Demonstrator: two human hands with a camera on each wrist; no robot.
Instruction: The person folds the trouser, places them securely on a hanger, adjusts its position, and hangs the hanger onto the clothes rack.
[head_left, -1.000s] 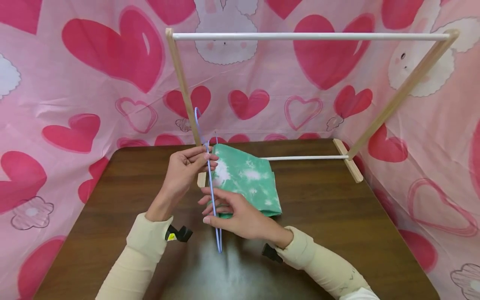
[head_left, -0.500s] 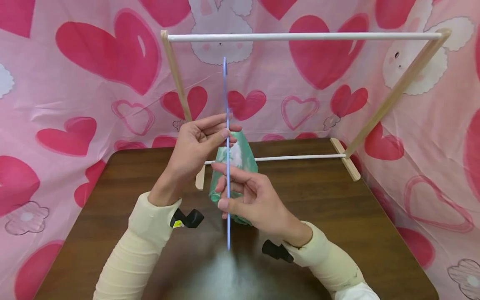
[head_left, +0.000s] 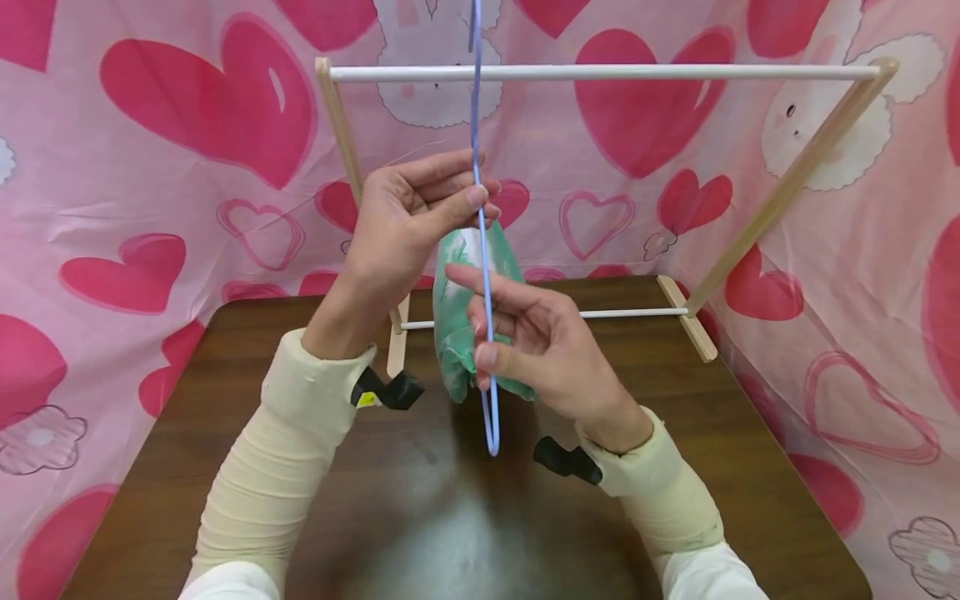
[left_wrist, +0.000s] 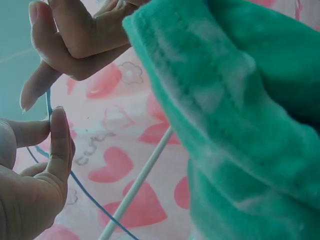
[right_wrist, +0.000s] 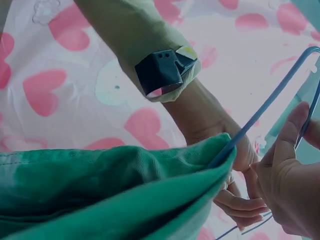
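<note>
A thin blue clothes hanger [head_left: 476,108] stands almost edge-on and upright in the head view, its hook above the rack's top bar in the picture. My left hand [head_left: 408,212] pinches it below the hook between thumb and fingers. Lower down, my right hand [head_left: 551,346] grips it with the thumb in front and the index finger stretched out. Behind the hanger hangs a green-and-white tie-dyed garment [head_left: 456,325]; its kind is unclear. In the right wrist view the hanger's wire [right_wrist: 270,102] runs into a fold of the garment [right_wrist: 100,180]. A stitched edge of the garment [left_wrist: 235,150] fills the left wrist view's right side.
A rack with a white top bar [head_left: 637,73], wooden side posts [head_left: 795,183] and a white lower bar [head_left: 637,313] stands at the back of the brown wooden table [head_left: 375,500]. Pink heart-patterned cloth [head_left: 150,150] surrounds the table on several sides.
Both hands have lifted the hanger and garment upward and slightly right, off the low position near the table. The hanger has turned more upright, and the garment now shows narrower behind it.
</note>
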